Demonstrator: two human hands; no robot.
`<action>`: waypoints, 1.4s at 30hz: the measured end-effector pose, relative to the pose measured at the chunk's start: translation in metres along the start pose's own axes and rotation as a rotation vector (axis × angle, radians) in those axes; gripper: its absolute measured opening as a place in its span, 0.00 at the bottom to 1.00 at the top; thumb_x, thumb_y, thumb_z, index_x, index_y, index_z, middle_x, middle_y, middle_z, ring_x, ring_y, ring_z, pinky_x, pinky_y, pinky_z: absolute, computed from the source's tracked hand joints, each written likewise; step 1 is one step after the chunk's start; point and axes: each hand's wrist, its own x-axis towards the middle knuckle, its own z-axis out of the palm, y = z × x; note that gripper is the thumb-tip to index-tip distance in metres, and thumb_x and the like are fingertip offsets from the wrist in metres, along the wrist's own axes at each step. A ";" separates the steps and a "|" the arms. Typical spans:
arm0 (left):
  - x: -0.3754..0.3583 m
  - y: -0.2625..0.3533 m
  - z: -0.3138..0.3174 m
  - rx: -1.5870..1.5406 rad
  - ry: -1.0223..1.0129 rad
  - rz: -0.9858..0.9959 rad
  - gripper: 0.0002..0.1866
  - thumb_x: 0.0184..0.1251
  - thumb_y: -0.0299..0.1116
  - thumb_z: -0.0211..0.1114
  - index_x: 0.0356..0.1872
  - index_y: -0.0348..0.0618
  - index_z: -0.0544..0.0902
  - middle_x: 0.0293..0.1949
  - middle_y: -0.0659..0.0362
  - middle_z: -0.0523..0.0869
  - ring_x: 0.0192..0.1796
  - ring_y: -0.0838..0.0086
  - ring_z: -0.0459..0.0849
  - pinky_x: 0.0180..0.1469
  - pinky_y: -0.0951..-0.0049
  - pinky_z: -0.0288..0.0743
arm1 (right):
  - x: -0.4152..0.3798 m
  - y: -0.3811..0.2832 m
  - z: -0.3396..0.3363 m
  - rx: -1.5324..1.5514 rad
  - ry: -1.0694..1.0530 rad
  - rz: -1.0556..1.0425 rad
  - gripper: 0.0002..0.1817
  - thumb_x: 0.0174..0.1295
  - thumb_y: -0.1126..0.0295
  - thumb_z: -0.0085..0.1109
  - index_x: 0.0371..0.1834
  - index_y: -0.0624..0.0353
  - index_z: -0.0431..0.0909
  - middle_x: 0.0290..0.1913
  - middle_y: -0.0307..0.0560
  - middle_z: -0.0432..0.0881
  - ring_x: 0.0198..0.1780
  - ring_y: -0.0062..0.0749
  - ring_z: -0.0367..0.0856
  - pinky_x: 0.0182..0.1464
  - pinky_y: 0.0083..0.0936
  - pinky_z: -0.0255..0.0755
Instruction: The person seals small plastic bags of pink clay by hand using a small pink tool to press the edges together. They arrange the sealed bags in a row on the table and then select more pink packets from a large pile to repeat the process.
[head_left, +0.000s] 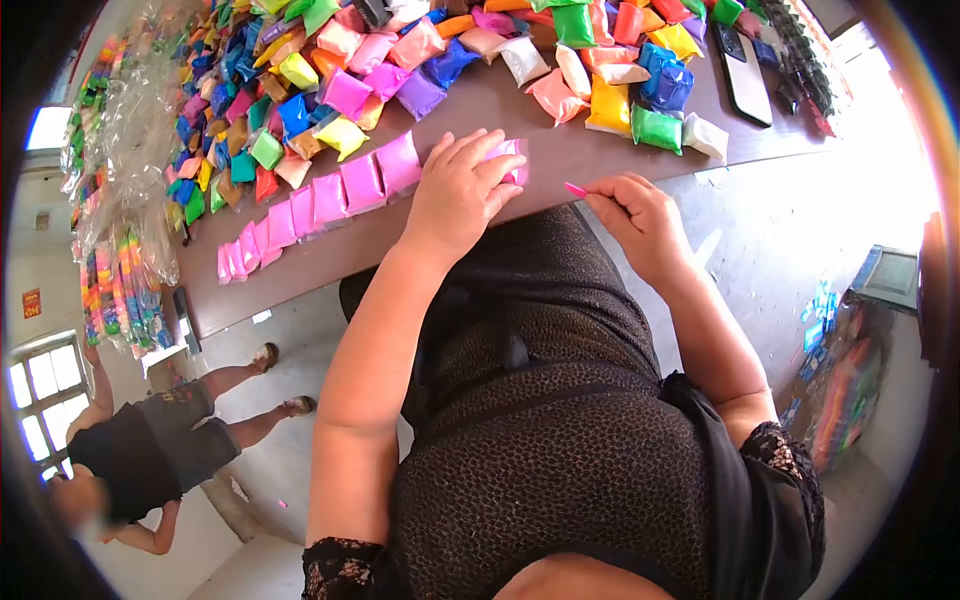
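Row of pink pillow-shaped plastic packets (362,186), slanting near left to far right, clasped at right end by left hand (452,200); apart from right hand (642,222), pinching thin pink piece (573,189).

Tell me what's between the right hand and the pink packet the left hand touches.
A small pink piece at the fingertips of the right hand, then bare brown table up to the pink packet; the head view shows it.
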 end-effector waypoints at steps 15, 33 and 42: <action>-0.005 -0.007 0.010 -0.222 0.192 -0.101 0.14 0.53 0.21 0.73 0.42 0.45 0.85 0.52 0.54 0.85 0.57 0.61 0.83 0.68 0.57 0.69 | 0.043 0.012 0.032 -0.145 0.202 -0.374 0.10 0.58 0.73 0.65 0.43 0.55 0.85 0.37 0.47 0.78 0.36 0.42 0.81 0.39 0.34 0.76; -0.004 -0.007 0.015 -0.171 0.207 -0.064 0.16 0.48 0.25 0.75 0.41 0.52 0.85 0.51 0.57 0.84 0.54 0.58 0.83 0.64 0.52 0.72 | 0.047 0.016 0.039 -0.286 0.228 -0.412 0.14 0.53 0.75 0.64 0.44 0.53 0.85 0.37 0.44 0.77 0.38 0.39 0.81 0.40 0.33 0.77; -0.005 -0.007 0.016 -0.129 0.191 -0.050 0.18 0.49 0.24 0.74 0.42 0.52 0.84 0.52 0.58 0.82 0.56 0.59 0.81 0.64 0.51 0.72 | 0.046 0.013 0.039 -0.334 0.192 -0.389 0.14 0.54 0.74 0.62 0.44 0.53 0.85 0.38 0.43 0.77 0.39 0.39 0.80 0.41 0.34 0.77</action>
